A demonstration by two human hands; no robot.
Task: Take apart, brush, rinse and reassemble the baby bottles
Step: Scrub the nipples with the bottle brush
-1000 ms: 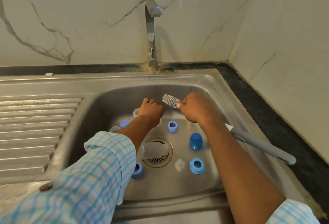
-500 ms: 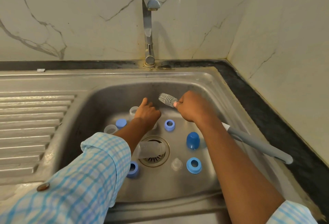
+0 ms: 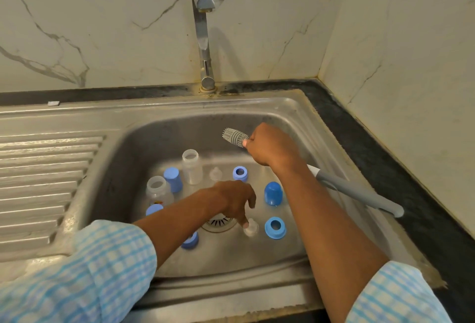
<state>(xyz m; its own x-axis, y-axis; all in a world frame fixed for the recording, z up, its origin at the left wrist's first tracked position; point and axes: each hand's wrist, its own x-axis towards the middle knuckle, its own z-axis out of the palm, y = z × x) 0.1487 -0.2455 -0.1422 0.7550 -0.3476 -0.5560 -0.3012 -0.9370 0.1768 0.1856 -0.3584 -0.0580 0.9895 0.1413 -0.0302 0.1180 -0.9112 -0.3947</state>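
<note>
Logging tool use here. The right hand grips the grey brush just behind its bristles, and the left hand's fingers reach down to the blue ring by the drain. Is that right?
No. In the head view the fingers of the left hand reach down to the clear teat, not the blue ring beside it. The right hand does grip the grey brush just behind its bristles.

In the steel sink, a clear bottle stands at eleven o'clock from the drain, a blue collar ring at three.
</note>
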